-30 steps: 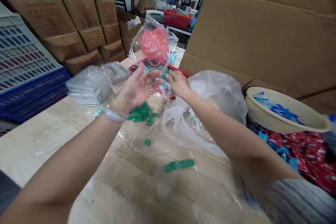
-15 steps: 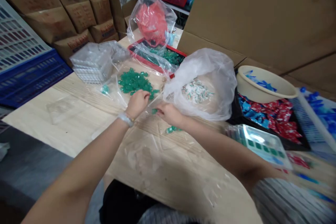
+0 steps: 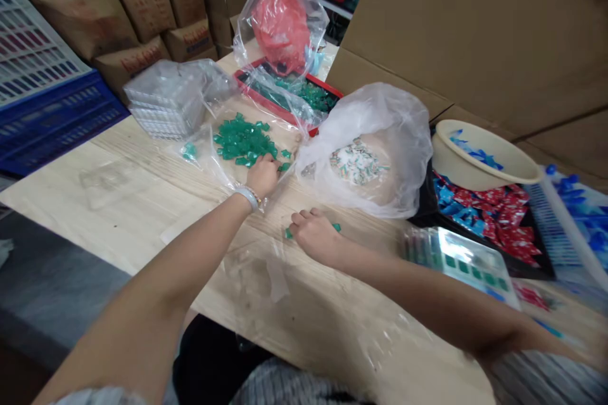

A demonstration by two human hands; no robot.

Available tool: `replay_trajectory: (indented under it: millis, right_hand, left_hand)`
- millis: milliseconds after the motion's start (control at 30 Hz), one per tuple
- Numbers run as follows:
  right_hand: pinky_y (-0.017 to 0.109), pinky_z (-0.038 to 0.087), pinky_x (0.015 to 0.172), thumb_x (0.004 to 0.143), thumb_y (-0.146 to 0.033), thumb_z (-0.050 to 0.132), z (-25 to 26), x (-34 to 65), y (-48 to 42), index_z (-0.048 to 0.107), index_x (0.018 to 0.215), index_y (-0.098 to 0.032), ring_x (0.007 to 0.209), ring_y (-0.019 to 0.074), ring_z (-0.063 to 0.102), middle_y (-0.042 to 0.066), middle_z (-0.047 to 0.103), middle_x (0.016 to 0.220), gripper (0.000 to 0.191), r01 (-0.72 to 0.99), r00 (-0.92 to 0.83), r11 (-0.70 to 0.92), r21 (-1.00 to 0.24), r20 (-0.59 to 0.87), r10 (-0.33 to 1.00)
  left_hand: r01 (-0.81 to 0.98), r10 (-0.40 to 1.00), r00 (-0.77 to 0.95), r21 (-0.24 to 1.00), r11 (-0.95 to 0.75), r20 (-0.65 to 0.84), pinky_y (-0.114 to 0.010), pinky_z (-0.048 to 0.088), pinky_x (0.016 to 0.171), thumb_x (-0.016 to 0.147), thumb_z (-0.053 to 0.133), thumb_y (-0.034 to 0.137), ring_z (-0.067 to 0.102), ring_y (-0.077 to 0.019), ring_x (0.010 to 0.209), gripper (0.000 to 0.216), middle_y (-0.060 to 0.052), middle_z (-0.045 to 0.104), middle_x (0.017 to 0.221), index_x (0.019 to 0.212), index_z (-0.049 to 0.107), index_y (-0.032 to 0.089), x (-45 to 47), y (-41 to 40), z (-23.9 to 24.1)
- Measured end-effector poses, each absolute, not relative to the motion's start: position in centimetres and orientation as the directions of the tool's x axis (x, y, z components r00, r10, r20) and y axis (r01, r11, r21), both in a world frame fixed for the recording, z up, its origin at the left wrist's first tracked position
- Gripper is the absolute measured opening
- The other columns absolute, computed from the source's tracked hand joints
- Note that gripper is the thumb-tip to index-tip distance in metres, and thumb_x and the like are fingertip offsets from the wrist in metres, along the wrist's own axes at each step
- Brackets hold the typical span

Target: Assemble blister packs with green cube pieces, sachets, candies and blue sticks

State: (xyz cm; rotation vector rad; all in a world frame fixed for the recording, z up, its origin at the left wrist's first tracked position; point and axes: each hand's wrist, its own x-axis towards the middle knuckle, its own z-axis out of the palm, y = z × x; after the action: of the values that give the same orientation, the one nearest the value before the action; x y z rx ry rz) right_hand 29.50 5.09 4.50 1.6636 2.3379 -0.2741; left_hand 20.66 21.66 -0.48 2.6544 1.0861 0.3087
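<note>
A pile of small green pieces (image 3: 240,141) lies on clear plastic on the wooden table (image 3: 123,196). My left hand (image 3: 264,174) rests at the near edge of that pile, fingers curled down onto the pieces. My right hand (image 3: 312,234) sits closer to me on the table, fingers bent over a few loose green pieces (image 3: 288,233). What each hand holds under its fingers is hidden. A clear sheet of plastic (image 3: 256,272) lies under and in front of both hands.
A big clear bag (image 3: 380,139) holds mixed small pieces. Behind it stand a red tray (image 3: 285,98), a red-filled bag (image 3: 280,19) and stacked clear trays (image 3: 164,101). Right: a cream bowl (image 3: 475,155), red and blue packets (image 3: 494,215), a compartment tray (image 3: 465,259). Cardboard boxes surround.
Both hands came back from the far red tray to the near table. My left hand moved to the green pile; my right hand slid nearer, onto loose green pieces.
</note>
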Motion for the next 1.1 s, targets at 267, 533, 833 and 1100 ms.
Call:
replay_trajectory:
  millis: [267,533,833,1100]
  right_hand:
    - [0.024,0.042,0.06,0.079,-0.024,0.05,7.4,36.4,5.9,0.059,0.095,-0.014,0.064,0.0118,0.052,0.003,0.055,0.072,0.021,0.838,0.132,-0.044,-0.543,0.124,0.983]
    - [0.024,0.04,0.069,0.079,-0.011,0.044,6.5,33.9,7.2,0.063,0.077,-0.015,0.073,0.0121,0.054,0.004,0.059,0.077,0.02,0.87,-0.232,0.064,-0.489,-0.291,0.928]
    - [0.031,0.035,0.079,0.083,-0.022,0.046,4.2,34.6,2.7,0.06,0.099,-0.02,0.087,0.0168,0.048,0.006,0.057,0.088,0.021,0.932,-0.191,0.099,-0.349,-0.241,0.952]
    - [0.03,0.034,0.076,0.075,-0.009,0.049,2.7,35.1,1.4,0.057,0.082,-0.015,0.085,0.0168,0.046,0.005,0.055,0.087,0.012,0.919,-0.119,0.049,-0.392,-0.158,0.98]
  left_hand:
    - [0.643,0.7,0.714,0.395,-0.656,0.003,-0.034,0.041,0.077,0.074,0.042,0.016,0.053,-0.0238,0.087,0.026,-0.014,0.057,0.093,0.087,0.064,0.011,20.7,23.0,0.3]
    - [0.216,0.773,0.538,0.941,0.259,-0.336,-0.025,0.046,0.059,0.076,0.046,0.029,0.054,-0.0111,0.062,0.025,-0.007,0.061,0.081,0.09,0.059,0.013,16.2,21.7,3.4]
    - [0.518,0.779,0.61,0.672,-0.529,0.143,-0.038,0.037,0.09,0.074,0.052,0.022,0.043,-0.022,0.106,0.032,-0.008,0.051,0.11,0.106,0.055,0.018,16.9,15.4,2.4]
    - [0.482,0.543,0.839,0.493,-0.724,-0.023,-0.035,0.038,0.078,0.075,0.056,0.026,0.045,-0.0202,0.091,0.015,-0.004,0.055,0.091,0.088,0.058,0.019,19.2,8.4,1.3]
